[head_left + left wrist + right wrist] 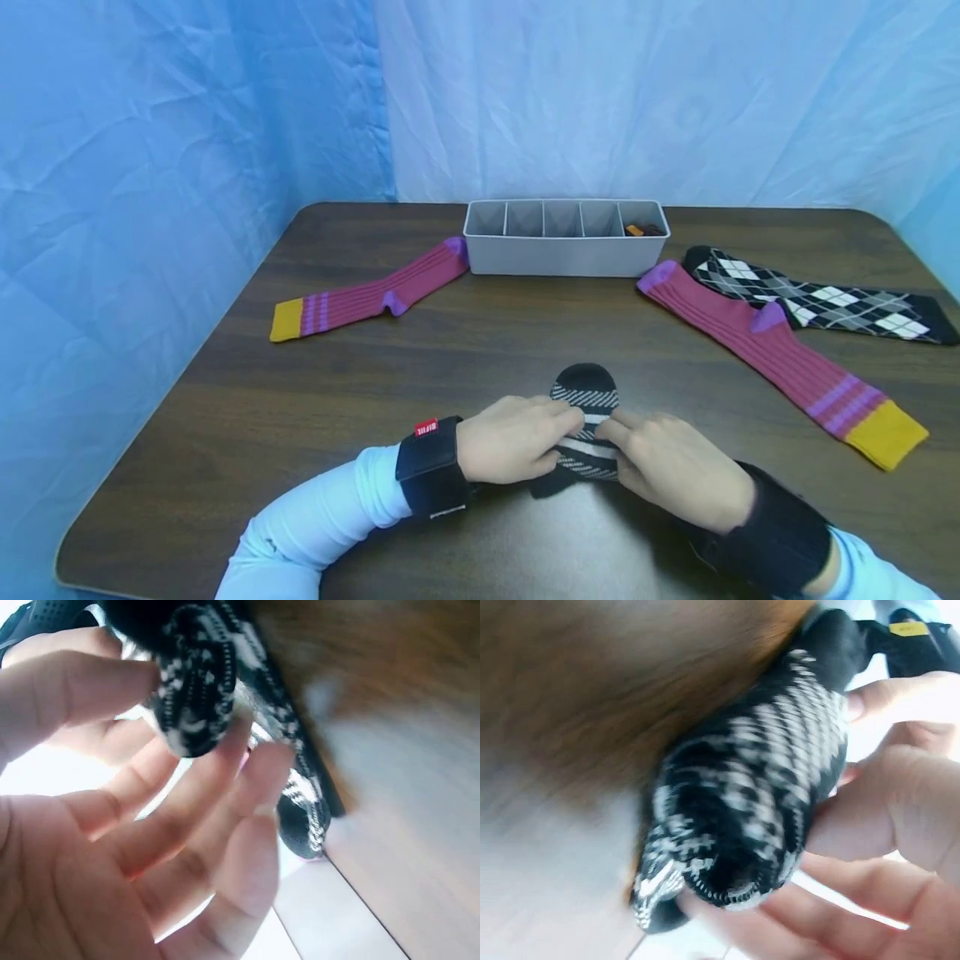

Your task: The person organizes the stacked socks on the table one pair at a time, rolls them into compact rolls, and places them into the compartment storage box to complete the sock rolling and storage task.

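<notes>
A black sock with white and grey stripes [585,379] lies in front of me, its rounded black end pointing away. My left hand [517,439] holds its left side and my right hand [671,467] its right side. The near part is rolled up into a thick roll. In the left wrist view, the thumb of my left hand [150,847] presses on the end of the sock roll [196,697], with fingers around it. In the right wrist view, the roll's spiral end [735,874] shows beside the curled fingers of my right hand [889,810].
At the back stands a grey compartment box [566,257], with a dark brown and orange bundle [643,230] in its rightmost compartment. One pink sock with a yellow cuff [360,302] lies at left. Another pink sock [757,346] overlaps a black-and-white argyle sock [847,308] at right.
</notes>
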`<state>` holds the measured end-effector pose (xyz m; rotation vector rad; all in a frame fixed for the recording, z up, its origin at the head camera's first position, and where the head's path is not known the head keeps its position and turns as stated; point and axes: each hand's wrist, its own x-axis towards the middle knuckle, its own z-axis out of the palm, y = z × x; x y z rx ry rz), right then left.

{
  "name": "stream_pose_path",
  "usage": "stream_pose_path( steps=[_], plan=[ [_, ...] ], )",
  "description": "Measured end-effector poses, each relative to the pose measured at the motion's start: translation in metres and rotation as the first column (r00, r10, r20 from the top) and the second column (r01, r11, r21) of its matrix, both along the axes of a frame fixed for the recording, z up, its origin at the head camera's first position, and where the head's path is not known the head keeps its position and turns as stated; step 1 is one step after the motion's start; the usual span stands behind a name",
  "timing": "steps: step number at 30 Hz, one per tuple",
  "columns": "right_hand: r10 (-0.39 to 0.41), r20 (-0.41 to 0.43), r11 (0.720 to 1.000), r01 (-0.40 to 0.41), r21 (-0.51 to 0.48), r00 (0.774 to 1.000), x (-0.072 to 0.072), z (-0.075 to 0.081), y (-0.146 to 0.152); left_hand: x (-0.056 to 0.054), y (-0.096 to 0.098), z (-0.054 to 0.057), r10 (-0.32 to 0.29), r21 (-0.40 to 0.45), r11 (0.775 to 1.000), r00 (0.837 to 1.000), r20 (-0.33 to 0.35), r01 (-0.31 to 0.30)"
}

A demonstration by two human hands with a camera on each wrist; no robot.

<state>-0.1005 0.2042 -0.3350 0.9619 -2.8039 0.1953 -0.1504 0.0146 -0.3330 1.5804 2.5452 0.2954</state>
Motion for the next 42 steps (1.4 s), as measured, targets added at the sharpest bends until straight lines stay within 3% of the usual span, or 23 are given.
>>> stream_pose_path(
  steps=[4, 8, 16, 20, 24, 33, 38, 40, 42],
  plan=[
    [0.034, -0.062, 0.998, -0.037, -0.057, 0.998, -0.002, 0.000, -0.001, 0.000, 0.001, -0.002, -0.002, 0.037, 0.999, 0.995, -0.104, 0.006],
    [0.066, -0.032, 0.996, -0.067, -0.063, 0.997, 0.001, 0.004, 0.000, 0.002, 0.001, 0.001, -0.011, 0.033, 0.999, 0.986, -0.166, 0.017],
    [0.073, -0.015, 0.997, -0.073, 0.026, 0.997, 0.005, 0.007, -0.001, 0.005, -0.002, 0.007, -0.040, -0.068, 0.997, 0.984, -0.172, 0.029],
    [0.079, -0.025, 0.996, -0.078, 0.036, 0.997, 0.005, 0.007, -0.001, 0.008, -0.002, 0.007, -0.060, -0.130, 0.991, 0.976, -0.207, 0.033],
    [0.080, -0.033, 0.996, -0.079, 0.039, 0.996, 0.005, 0.007, -0.001, 0.008, -0.003, 0.008, -0.068, -0.110, 0.993, 0.964, -0.256, 0.041],
    [0.080, -0.023, 0.995, -0.079, 0.054, 0.997, 0.004, 0.006, -0.001, 0.005, -0.006, 0.015, -0.085, -0.058, 0.996, 0.971, -0.223, 0.073],
    [0.099, 0.018, 0.993, -0.099, 0.059, 0.995, 0.005, 0.008, -0.002, 0.005, -0.003, 0.012, -0.021, 0.005, 1.000, 0.991, -0.132, 0.022],
    [0.099, 0.037, 0.994, -0.100, 0.053, 0.994, 0.004, 0.009, -0.002, 0.005, 0.000, 0.009, 0.002, 0.043, 0.999, 0.990, -0.144, 0.004],
    [0.093, 0.056, 0.994, -0.096, 0.049, 0.994, 0.004, 0.009, -0.002, 0.006, 0.001, 0.007, 0.011, 0.068, 0.998, 0.980, -0.200, 0.003]
  ],
)
